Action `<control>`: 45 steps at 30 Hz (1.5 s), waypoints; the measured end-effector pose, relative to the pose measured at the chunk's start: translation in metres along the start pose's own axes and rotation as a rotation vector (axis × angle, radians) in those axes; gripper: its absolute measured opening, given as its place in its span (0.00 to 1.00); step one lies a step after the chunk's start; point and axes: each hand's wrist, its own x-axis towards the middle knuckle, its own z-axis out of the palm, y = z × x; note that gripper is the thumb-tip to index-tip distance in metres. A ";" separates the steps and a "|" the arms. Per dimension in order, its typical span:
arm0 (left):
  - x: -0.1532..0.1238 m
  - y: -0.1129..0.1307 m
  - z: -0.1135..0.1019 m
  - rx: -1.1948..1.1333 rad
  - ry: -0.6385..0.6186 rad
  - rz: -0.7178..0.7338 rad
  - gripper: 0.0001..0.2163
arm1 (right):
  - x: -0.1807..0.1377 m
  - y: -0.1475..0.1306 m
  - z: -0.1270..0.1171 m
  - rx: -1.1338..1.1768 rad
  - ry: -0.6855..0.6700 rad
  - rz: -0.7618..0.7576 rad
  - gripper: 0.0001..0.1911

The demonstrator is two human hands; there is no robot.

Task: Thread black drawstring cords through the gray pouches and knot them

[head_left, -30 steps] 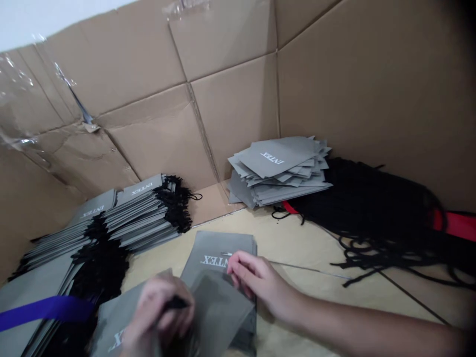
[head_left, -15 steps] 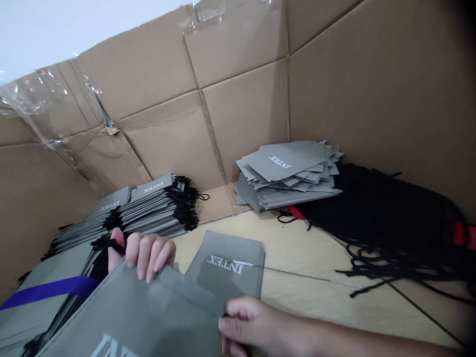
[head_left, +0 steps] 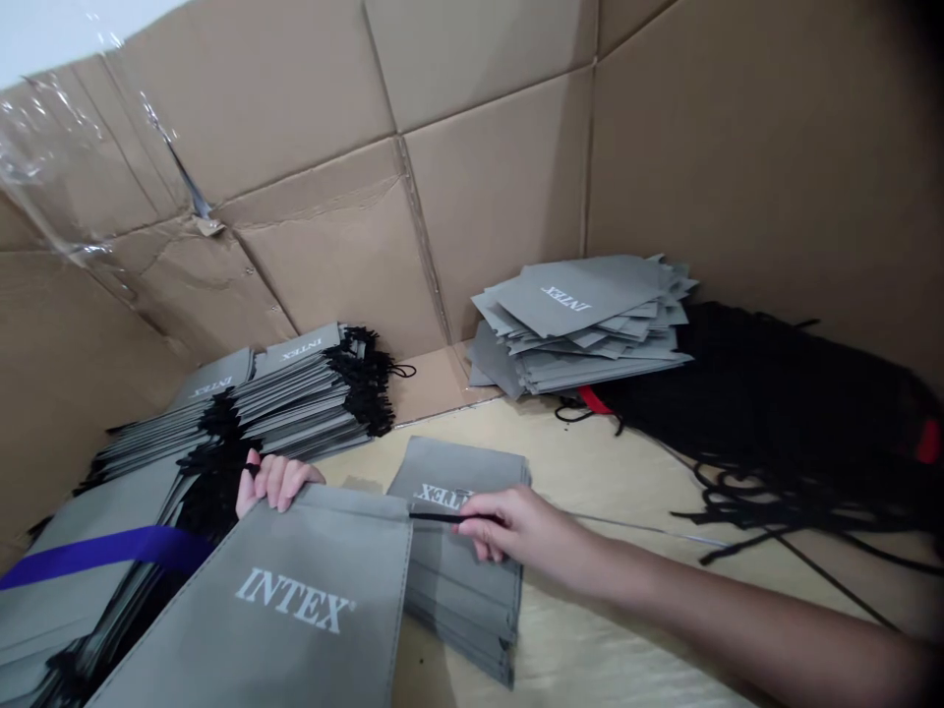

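Note:
A grey fabric pouch (head_left: 331,551) with white INTEX lettering fills the lower left of the head view. My left hand (head_left: 276,482) grips its upper left corner, fingers folded over the top edge, with a bit of black cord at the thumb. From the pouch's upper right corner a short black cord (head_left: 435,517) runs straight out to my right hand (head_left: 501,521), which is closed around it in a pinch. Beneath and behind my right hand lies a stack of similar grey pouches (head_left: 472,590). A thin wire (head_left: 649,531) stretches away to the right of that hand.
Corded pouches (head_left: 287,393) are piled at the back left; others lie nearer under a purple band (head_left: 110,556). A loose pouch pile (head_left: 582,315) and a bundle of black cords (head_left: 752,393) with red ties sit at the back right. Cardboard walls (head_left: 494,187) enclose the tabletop (head_left: 605,472).
My right hand has moved up to the pouch's top corner, and black cord now shows stretched between them. More of the held pouch and its lettering has come into view.

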 end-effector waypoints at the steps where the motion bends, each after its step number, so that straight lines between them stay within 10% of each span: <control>1: 0.000 0.000 -0.003 -0.022 0.017 0.022 0.13 | 0.000 -0.001 -0.001 -0.062 0.005 -0.006 0.15; 8: -0.001 0.008 -0.008 0.087 0.125 -0.037 0.18 | -0.003 -0.003 -0.003 -0.274 0.037 -0.060 0.16; 17: 0.009 0.029 0.005 0.834 0.028 -0.685 0.09 | 0.003 0.006 -0.014 -0.437 0.108 -0.139 0.15; 22: 0.003 -0.006 0.062 1.600 -0.583 -0.593 0.10 | 0.002 0.001 -0.016 -0.545 0.114 -0.233 0.17; 26: -0.011 -0.044 0.099 1.551 -0.960 -0.564 0.16 | -0.002 -0.004 -0.020 -0.630 0.141 -0.266 0.19; 33: -0.021 -0.063 0.080 1.478 -0.648 -0.666 0.15 | -0.007 -0.010 -0.025 -0.543 0.300 -0.209 0.20; 41: -0.033 -0.063 0.071 1.383 -0.503 -0.727 0.18 | 0.006 -0.006 -0.022 0.462 0.300 -0.035 0.12; 45: -0.034 -0.055 0.074 1.068 -0.488 -0.832 0.21 | 0.014 0.004 -0.018 0.613 0.274 0.049 0.17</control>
